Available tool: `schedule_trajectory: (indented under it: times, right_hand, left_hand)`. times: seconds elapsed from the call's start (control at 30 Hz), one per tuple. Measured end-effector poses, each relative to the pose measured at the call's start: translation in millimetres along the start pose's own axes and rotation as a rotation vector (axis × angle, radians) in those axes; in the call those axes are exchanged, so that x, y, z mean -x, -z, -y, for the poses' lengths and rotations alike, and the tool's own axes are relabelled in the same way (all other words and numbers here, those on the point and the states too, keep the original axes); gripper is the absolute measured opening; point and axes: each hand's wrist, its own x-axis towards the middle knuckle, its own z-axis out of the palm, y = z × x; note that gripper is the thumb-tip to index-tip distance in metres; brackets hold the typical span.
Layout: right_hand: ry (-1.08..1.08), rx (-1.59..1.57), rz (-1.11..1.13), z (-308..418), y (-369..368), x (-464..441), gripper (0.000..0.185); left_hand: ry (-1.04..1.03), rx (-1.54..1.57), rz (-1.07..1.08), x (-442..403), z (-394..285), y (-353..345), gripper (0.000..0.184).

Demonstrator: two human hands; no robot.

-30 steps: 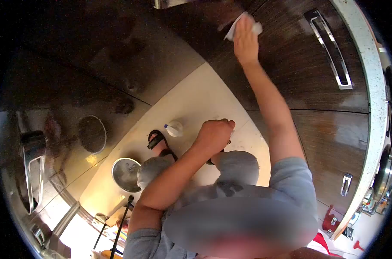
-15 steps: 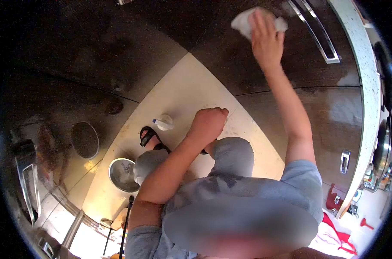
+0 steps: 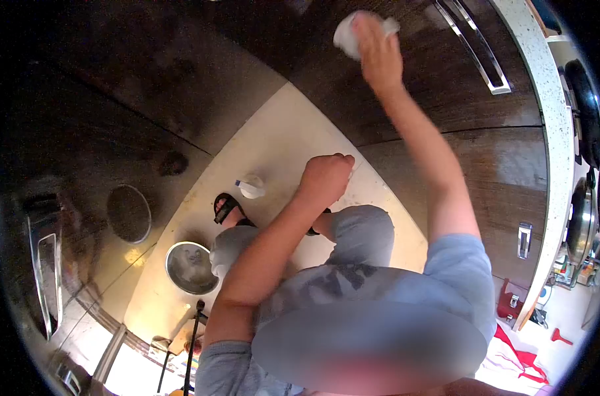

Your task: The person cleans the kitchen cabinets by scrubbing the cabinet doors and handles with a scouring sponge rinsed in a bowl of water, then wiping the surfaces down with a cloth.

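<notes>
My right hand [image 3: 381, 63] is stretched far out, pressing a white cloth [image 3: 348, 36] flat against a dark cabinet door [image 3: 432, 86]. The cloth bunches out around the fingers, which are slightly blurred. My left hand [image 3: 326, 179] is closed in a fist above the pale floor [image 3: 300, 125], in front of my knee. Its fingers curl away from view, so anything inside them is hidden. Left of that fist, a white bottle [image 3: 250, 187] with a blue tip is on the floor. A round metal basin [image 3: 191, 267] sits farther left, beside my leg.
Long metal handles [image 3: 478, 46] stick out from the dark cabinet fronts. A speckled countertop edge [image 3: 551, 119] runs down the right, with pans [image 3: 580, 218] beyond it. A black pole [image 3: 194, 336] stands at lower left, and red-and-white fabric [image 3: 511, 356] lies at lower right.
My right hand and the cloth have slid left across the cabinet door. My left fist has shifted slightly up and right, still closed.
</notes>
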Motion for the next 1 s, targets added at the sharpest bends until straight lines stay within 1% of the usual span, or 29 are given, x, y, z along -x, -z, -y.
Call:
schedule_trajectory:
  times: [0.03, 0.07, 0.1, 0.13, 0.2, 0.23, 0.27, 0.3, 0.33, 0.37, 0.4, 0.43, 0.5, 0.57, 0.63, 0.7, 0.77, 0.8, 0.83, 0.9, 0.97, 1.0]
  right_hand:
    - [0.093, 0.147, 0.147, 24.2, -16.4, 28.3, 0.062]
    - [0.205, 0.297, 0.163, 44.5, -45.7, 68.1, 0.071]
    - [0.387, 0.362, 0.461, 47.1, -15.5, 86.9, 0.076]
    - [0.401, 0.329, 0.545, 57.7, -46.0, 133.9, 0.074]
    - [0.39, 0.39, 0.579, 46.3, -52.0, 190.4, 0.07]
    - [0.477, 0.795, 0.437, 27.4, -39.6, 186.8, 0.067]
    - [0.21, 0.45, 0.395, 3.5, -33.4, 174.4, 0.06]
    - [-0.039, -0.073, 0.27, -21.6, -13.8, 151.8, 0.054]
    - [-0.187, -0.479, 0.076, -46.6, 5.8, 129.3, 0.05]
    - [-0.223, -0.137, -0.083, -64.6, 33.0, 98.5, 0.047]
    - [-0.325, 0.05, 0.004, -73.0, 64.2, 68.2, 0.049]
    - [-0.361, 0.026, -0.144, -76.0, 55.2, 57.7, 0.051]
    - [-0.352, -0.054, -0.109, -57.3, 39.4, 46.7, 0.054]
    - [-0.171, 0.006, 0.127, -21.7, 13.4, 53.5, 0.061]
    - [0.113, 0.164, 0.297, 16.0, -13.5, 100.3, 0.067]
    - [0.204, 0.102, 0.366, 21.4, -26.8, 169.2, 0.07]
    - [0.197, 0.113, 0.425, 0.1, -16.3, 220.5, 0.065]
    - [0.131, 0.09, 0.481, -20.5, 1.5, 226.4, 0.061]
    - [0.064, 0.061, 0.542, -43.7, 23.4, 223.6, 0.057]
    - [-0.242, -0.066, 0.224, -84.9, 46.1, 203.9, 0.051]
    - [-0.371, 0.043, 0.006, -98.2, 60.3, 163.6, 0.052]
    - [-0.405, 0.076, 0.088, -93.9, 61.4, 144.8, 0.052]
  left_hand:
    - [-0.012, 0.015, -0.019, -1.7, 2.3, -2.7, 0.014]
    - [-0.026, 0.032, -0.037, -2.1, 3.8, -3.7, 0.014]
    - [-0.015, 0.021, -0.02, -1.3, 5.0, -2.2, 0.014]
    - [-0.005, 0.015, -0.005, -0.6, 5.1, -1.6, 0.015]
    - [0.003, 0.031, -0.001, -1.5, 4.3, -0.2, 0.015]
    - [-0.001, 0.049, 0.0, 1.4, 1.8, 2.6, 0.015]
    - [-0.006, 0.065, 0.006, 5.4, -0.6, 4.3, 0.015]
    - [-0.014, 0.055, 0.005, 7.5, -1.2, 4.8, 0.014]
    - [-0.022, 0.043, 0.005, 7.5, -0.8, 5.2, 0.014]
    - [-0.029, 0.031, 0.007, 7.7, -1.2, 5.7, 0.014]
    - [-0.022, 0.021, -0.011, 8.0, -2.8, 6.9, 0.014]
    - [-0.017, 0.029, -0.003, 8.0, -3.5, 6.6, 0.014]
    - [-0.003, 0.042, 0.002, 5.9, -2.9, 6.3, 0.014]
    - [0.014, 0.024, -0.013, 1.2, -0.7, 4.7, 0.015]
    - [0.016, 0.016, 0.003, 4.7, -2.0, 1.8, 0.016]
    - [-0.007, 0.01, 0.005, 1.6, -1.0, 4.3, 0.017]
    - [-0.003, 0.006, 0.046, 0.6, -3.3, 5.6, 0.019]
    - [-0.001, 0.01, 0.076, 1.6, -5.3, 4.3, 0.019]
    - [-0.014, 0.002, 0.061, 2.7, -5.4, 1.2, 0.019]
    - [-0.033, -0.018, 0.029, 6.0, -2.5, -4.4, 0.019]
    - [-0.019, -0.018, 0.063, 7.0, -2.8, -2.9, 0.019]
    - [-0.01, -0.019, 0.07, 4.6, -2.6, -1.8, 0.019]
